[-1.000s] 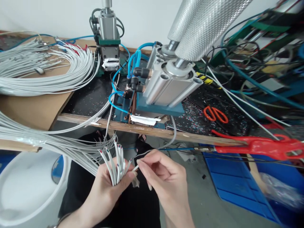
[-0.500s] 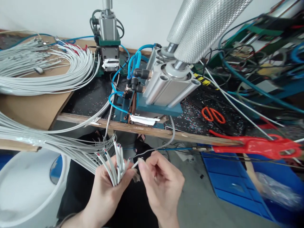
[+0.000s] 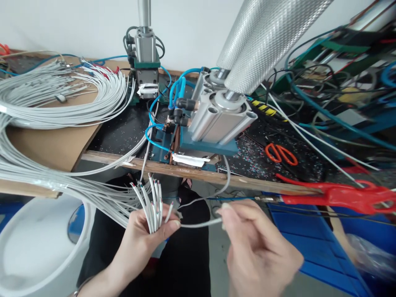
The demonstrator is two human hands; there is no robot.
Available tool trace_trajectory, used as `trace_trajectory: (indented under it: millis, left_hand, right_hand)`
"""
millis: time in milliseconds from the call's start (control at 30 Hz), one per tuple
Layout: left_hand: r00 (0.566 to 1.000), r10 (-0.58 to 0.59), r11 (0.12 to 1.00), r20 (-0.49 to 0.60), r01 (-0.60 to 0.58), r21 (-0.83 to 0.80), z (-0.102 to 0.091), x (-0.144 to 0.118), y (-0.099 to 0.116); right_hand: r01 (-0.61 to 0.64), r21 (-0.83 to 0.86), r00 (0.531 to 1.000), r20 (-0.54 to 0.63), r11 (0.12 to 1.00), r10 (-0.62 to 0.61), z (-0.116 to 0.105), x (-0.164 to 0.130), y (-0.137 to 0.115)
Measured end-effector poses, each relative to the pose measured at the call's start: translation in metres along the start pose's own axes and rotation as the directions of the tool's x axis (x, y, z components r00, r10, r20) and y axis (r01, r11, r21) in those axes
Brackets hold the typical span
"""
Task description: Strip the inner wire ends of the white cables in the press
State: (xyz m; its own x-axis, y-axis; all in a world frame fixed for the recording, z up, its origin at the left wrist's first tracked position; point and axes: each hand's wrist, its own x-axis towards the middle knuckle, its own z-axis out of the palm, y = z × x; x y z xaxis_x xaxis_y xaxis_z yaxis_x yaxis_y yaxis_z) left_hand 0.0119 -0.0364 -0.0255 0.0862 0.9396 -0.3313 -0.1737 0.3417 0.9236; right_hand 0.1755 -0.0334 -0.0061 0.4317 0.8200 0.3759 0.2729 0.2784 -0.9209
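Observation:
My left hand is closed round a bunch of white cables, whose cut ends point up and show small coloured wire tips. Between thumb and forefinger my right hand pinches the end of a single white cable, which runs sideways from the left hand's grip. To the left, a thick bundle of the same cables hangs over the bench edge. Just beyond my hands stands a pneumatic machine with a blue base.
A red air gun hangs at the bench's right edge, with orange-handled scissors behind it. A coil of cables lies on cardboard. A white bucket stands lower left, a blue bin lower right. A second machine stands behind.
My right hand has moved right, drawing the pinched cable out from the left hand's bunch, so a longer stretch shows. My left hand stays nearly in place. The view has shifted slightly.

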Motion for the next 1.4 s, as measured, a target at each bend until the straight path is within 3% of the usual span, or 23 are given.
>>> trace_trajectory:
  millis: [67, 167, 367, 467, 500, 533, 600, 633, 667, 700, 733, 767, 800, 833, 867, 900, 1000, 1067, 1167, 1267, 1333, 1400]
  left_hand:
    - [0.998, -0.015, 1.0, 0.067, 0.017, -0.025, -0.003, 0.001, -0.005]
    - [0.994, -0.039, 0.997, 0.104, 0.045, -0.06, -0.005, 0.001, -0.011]
    - [0.986, -0.015, 0.988, 0.165, 0.04, -0.148, -0.005, -0.002, -0.012]
    - [0.974, -0.059, 0.994, 0.221, 0.079, -0.081, -0.01, -0.003, -0.007]
    - [0.959, -0.09, 0.994, 0.268, 0.103, -0.033, -0.012, -0.005, -0.005]
    - [0.935, -0.124, 0.992, 0.331, 0.125, 0.017, -0.014, -0.006, -0.003]
    - [0.868, -0.189, 0.982, 0.46, 0.167, 0.09, -0.018, -0.009, 0.001]
    - [0.841, -0.211, 0.977, 0.498, 0.186, 0.1, -0.019, -0.01, 0.002]
    - [0.837, -0.22, 0.975, 0.501, 0.204, 0.089, -0.019, -0.01, 0.003]
    - [0.858, -0.215, 0.975, 0.466, 0.213, 0.058, -0.017, -0.01, 0.003]
    - [0.89, -0.204, 0.976, 0.408, 0.215, 0.018, -0.014, -0.01, 0.002]
    - [0.921, -0.185, 0.978, 0.342, 0.206, -0.025, -0.011, -0.009, 0.001]
    - [0.946, -0.16, 0.98, 0.281, 0.186, -0.067, -0.006, -0.009, 0.0]
    - [0.963, -0.135, 0.981, 0.232, 0.162, -0.102, -0.002, -0.008, -0.001]
    - [0.974, -0.11, 0.982, 0.197, 0.137, -0.133, 0.002, -0.007, -0.001]
    - [0.982, -0.09, 0.981, 0.168, 0.117, -0.157, 0.005, -0.006, -0.001]
    - [0.989, -0.079, 0.976, 0.121, 0.102, -0.194, 0.008, -0.006, 0.0]
    - [0.989, -0.091, 0.974, 0.114, 0.112, -0.197, 0.007, -0.006, 0.001]
    - [0.99, -0.103, 0.969, 0.1, 0.122, -0.213, 0.006, -0.006, 0.001]
    - [0.99, -0.097, 0.969, 0.098, 0.116, -0.217, 0.006, -0.005, 0.0]
    - [0.989, -0.099, 0.976, 0.108, 0.118, -0.185, 0.005, -0.006, 0.0]
    - [0.984, -0.116, 0.984, 0.138, 0.133, -0.122, 0.004, -0.007, 0.0]
  right_hand:
    - [0.104, -0.113, 0.988, 0.126, 0.988, -0.09, 0.001, 0.001, -0.007]
    - [0.188, -0.141, 0.933, 0.335, 0.972, -0.132, 0.007, 0.003, -0.013]
    - [0.062, -0.071, 0.882, 0.472, 0.996, -0.021, 0.011, 0.01, -0.014]
    - [-0.074, -0.103, 0.799, 0.589, 0.992, 0.121, -0.001, 0.022, -0.007]
    - [-0.144, -0.107, 0.727, 0.663, 0.984, 0.178, -0.006, 0.028, -0.003]
    - [-0.223, -0.111, 0.611, 0.758, 0.968, 0.228, -0.01, 0.034, 0.001]
    - [-0.409, -0.156, 0.287, 0.913, 0.899, 0.289, -0.016, 0.044, 0.009]
    - [-0.493, -0.181, 0.162, 0.942, 0.851, 0.294, -0.017, 0.046, 0.012]
    - [-0.556, -0.182, 0.13, 0.945, 0.811, 0.301, -0.015, 0.045, 0.014]
    - [-0.594, -0.15, 0.201, 0.923, 0.79, 0.327, -0.012, 0.042, 0.014]
    - [-0.603, -0.082, 0.355, 0.863, 0.793, 0.36, -0.007, 0.035, 0.014]
    - [-0.584, 0.014, 0.538, 0.756, 0.812, 0.374, -0.001, 0.027, 0.012]
    - [-0.547, 0.113, 0.69, 0.622, 0.83, 0.37, 0.006, 0.017, 0.011]
    - [-0.522, 0.211, 0.784, 0.501, 0.826, 0.367, 0.014, 0.007, 0.009]
    - [-0.522, 0.311, 0.825, 0.421, 0.794, 0.378, 0.021, -0.002, 0.008]
    - [-0.544, 0.399, 0.83, 0.384, 0.738, 0.404, 0.028, -0.009, 0.008]
    - [-0.648, 0.533, 0.761, 0.419, 0.544, 0.495, 0.039, -0.017, 0.012]
    - [-0.664, 0.554, 0.744, 0.422, 0.501, 0.519, 0.039, -0.015, 0.017]
    - [-0.604, 0.504, 0.797, 0.368, 0.617, 0.479, 0.031, -0.013, 0.02]
    - [-0.546, 0.358, 0.822, 0.403, 0.757, 0.403, 0.023, -0.012, 0.018]
    - [-0.547, 0.285, 0.809, 0.424, 0.787, 0.408, 0.02, -0.006, 0.014]
    - [-0.58, 0.198, 0.761, 0.478, 0.79, 0.439, 0.017, 0.008, 0.012]
